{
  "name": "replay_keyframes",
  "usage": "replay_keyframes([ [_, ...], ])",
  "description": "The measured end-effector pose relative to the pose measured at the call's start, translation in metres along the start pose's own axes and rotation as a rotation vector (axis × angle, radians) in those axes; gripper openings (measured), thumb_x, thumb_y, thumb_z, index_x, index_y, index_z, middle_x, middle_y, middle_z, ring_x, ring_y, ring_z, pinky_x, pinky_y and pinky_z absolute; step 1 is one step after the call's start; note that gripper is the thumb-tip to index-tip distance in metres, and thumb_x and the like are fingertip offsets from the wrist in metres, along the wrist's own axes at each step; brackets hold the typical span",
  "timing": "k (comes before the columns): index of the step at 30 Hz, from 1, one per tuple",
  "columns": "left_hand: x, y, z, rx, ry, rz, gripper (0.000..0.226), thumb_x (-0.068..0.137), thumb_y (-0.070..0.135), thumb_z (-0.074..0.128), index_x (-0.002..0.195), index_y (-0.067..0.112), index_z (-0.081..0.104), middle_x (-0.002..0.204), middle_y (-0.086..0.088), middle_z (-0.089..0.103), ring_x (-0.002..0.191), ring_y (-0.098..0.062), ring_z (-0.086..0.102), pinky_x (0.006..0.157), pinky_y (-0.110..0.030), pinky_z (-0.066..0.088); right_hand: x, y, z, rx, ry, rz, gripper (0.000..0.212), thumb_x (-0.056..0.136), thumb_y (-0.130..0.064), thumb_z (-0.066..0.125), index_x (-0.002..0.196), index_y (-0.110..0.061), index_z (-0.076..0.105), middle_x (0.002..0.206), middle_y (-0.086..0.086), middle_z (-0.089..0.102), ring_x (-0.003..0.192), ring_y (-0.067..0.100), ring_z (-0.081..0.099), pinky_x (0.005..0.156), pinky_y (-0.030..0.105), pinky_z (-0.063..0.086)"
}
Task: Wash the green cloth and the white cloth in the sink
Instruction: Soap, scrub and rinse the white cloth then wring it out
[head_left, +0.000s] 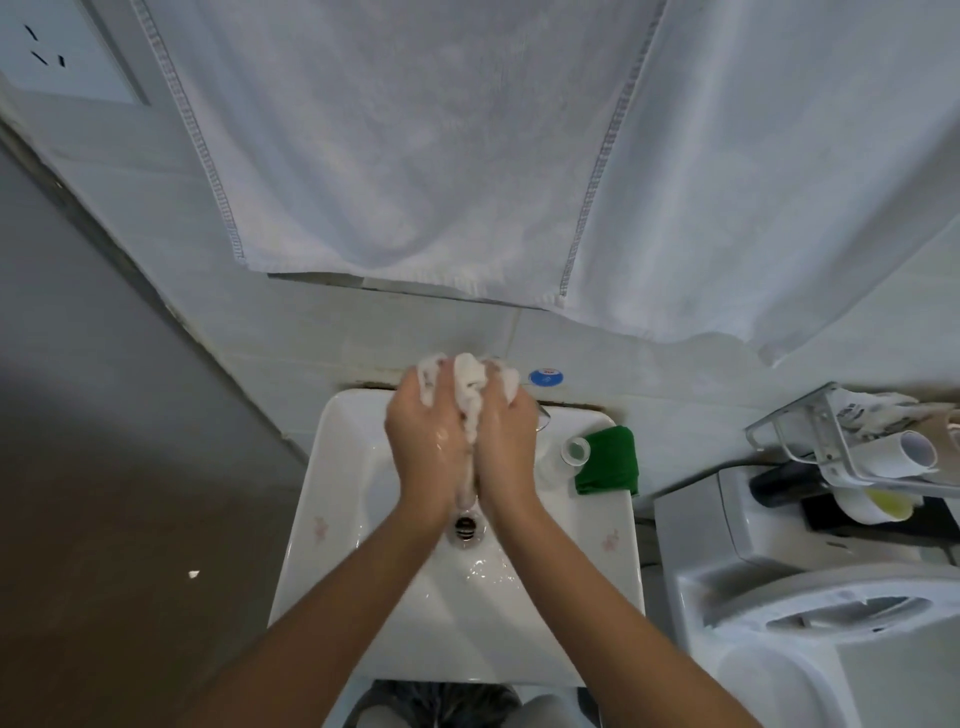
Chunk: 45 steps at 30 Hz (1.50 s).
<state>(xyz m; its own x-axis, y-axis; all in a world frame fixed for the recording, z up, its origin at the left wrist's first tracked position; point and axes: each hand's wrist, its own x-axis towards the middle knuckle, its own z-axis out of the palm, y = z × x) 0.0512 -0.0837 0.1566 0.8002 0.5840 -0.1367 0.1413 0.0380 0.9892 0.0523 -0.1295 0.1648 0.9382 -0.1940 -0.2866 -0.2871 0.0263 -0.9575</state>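
The white cloth (470, 395) is bunched into a wet, sudsy wad, squeezed between my palms above the sink (337, 467). My left hand (423, 447) and right hand (506, 447) press together around it, fingers curled over its top, a wet strand trailing down toward the drain (466, 526). The green cloth (608, 462) lies folded on the sink's right rim, touching a small clear cup (575, 449). A blue-capped tap (545, 378) sits behind my right hand. Large white towels (415, 156) hang above, and a toilet (810, 597) stands to the right.

Open sink (332, 597) basin sides beside the forearms; right rim crowded by green cloth (608, 460) and small cup (575, 449).
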Motion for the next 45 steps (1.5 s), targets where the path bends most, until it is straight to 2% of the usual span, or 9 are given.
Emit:
replay_keyframes([
  [5,0.003,-0.002,-0.006,-0.033,0.003,-0.013,0.025,0.093,0.028,0.057,0.069,0.022,0.054,0.062,0.012,0.059,0.06,-0.004,0.056,0.058,-0.015,0.044,0.001,0.009,-0.009,-0.06,-0.137,-0.015,0.028,0.095,-0.021,0.052,0.069,-0.027,0.06,0.063,-0.008,0.061,0.063,0.009,0.059,0.064,0.028,0.05],
  [8,-0.041,-0.005,-0.002,-0.006,-0.083,0.031,0.018,0.093,0.034,0.054,0.077,0.027,0.058,0.073,0.01,0.063,0.066,0.005,0.06,0.06,-0.007,0.044,0.029,0.003,-0.01,0.111,0.087,0.098,0.032,0.087,-0.031,0.058,0.056,-0.024,0.05,0.054,-0.004,0.046,0.056,0.017,0.045,0.06,0.036,0.038],
  [13,0.019,-0.006,-0.006,-0.021,0.041,-0.076,0.027,0.093,0.022,0.056,0.067,0.019,0.05,0.058,0.008,0.054,0.06,-0.012,0.052,0.057,-0.017,0.043,-0.029,0.021,-0.006,0.01,-0.073,0.039,0.028,0.099,-0.031,0.049,0.089,-0.009,0.064,0.075,0.008,0.064,0.072,0.01,0.062,0.07,0.028,0.052],
  [20,-0.034,-0.017,0.002,0.003,-0.031,-0.088,0.025,0.096,0.031,0.051,0.075,0.019,0.056,0.073,0.004,0.063,0.066,-0.004,0.06,0.061,-0.012,0.047,0.022,0.017,-0.012,0.052,0.056,0.042,0.022,0.096,-0.022,0.054,0.075,-0.017,0.056,0.066,-0.003,0.056,0.06,0.005,0.055,0.062,0.026,0.047],
  [28,-0.013,-0.019,-0.012,-0.063,-0.131,-0.165,0.024,0.097,0.022,0.052,0.076,0.012,0.058,0.066,0.005,0.062,0.062,-0.002,0.059,0.062,-0.019,0.047,-0.002,0.027,-0.018,-0.038,-0.083,-0.013,0.023,0.097,-0.006,0.051,0.076,-0.011,0.061,0.067,0.004,0.061,0.062,-0.003,0.058,0.06,0.012,0.045],
  [32,-0.03,-0.005,-0.011,-0.08,-0.207,-0.18,0.022,0.095,0.027,0.053,0.076,0.024,0.063,0.066,0.012,0.067,0.063,0.003,0.063,0.056,-0.006,0.047,0.019,0.017,-0.021,0.367,-0.15,0.22,0.016,0.091,-0.022,0.058,0.076,-0.016,0.059,0.069,0.001,0.057,0.067,0.014,0.056,0.065,0.026,0.047],
  [35,-0.014,0.003,-0.018,-0.086,-0.281,-0.163,0.02,0.095,0.03,0.053,0.079,0.026,0.066,0.069,0.011,0.07,0.069,0.0,0.067,0.058,-0.008,0.048,0.017,0.018,-0.029,0.152,-0.292,0.379,0.024,0.094,-0.041,0.052,0.094,-0.022,0.067,0.093,0.002,0.07,0.091,0.018,0.064,0.086,0.034,0.05],
  [38,0.001,0.0,-0.022,-0.008,-0.274,-0.039,0.016,0.093,0.032,0.055,0.086,0.024,0.066,0.082,0.006,0.07,0.081,-0.008,0.066,0.067,-0.013,0.049,0.013,0.016,-0.033,0.107,-0.291,0.301,0.03,0.098,-0.043,0.044,0.105,-0.025,0.067,0.109,0.002,0.071,0.104,0.016,0.065,0.089,0.031,0.05],
  [45,-0.005,-0.021,-0.01,0.187,-0.073,0.136,0.027,0.092,0.047,0.047,0.106,0.027,0.058,0.098,0.011,0.063,0.092,-0.008,0.063,0.077,-0.016,0.048,0.007,0.031,-0.015,0.086,-0.002,0.005,0.016,0.093,-0.027,0.062,0.09,-0.011,0.067,0.08,0.0,0.07,0.079,0.013,0.067,0.075,0.033,0.055],
])
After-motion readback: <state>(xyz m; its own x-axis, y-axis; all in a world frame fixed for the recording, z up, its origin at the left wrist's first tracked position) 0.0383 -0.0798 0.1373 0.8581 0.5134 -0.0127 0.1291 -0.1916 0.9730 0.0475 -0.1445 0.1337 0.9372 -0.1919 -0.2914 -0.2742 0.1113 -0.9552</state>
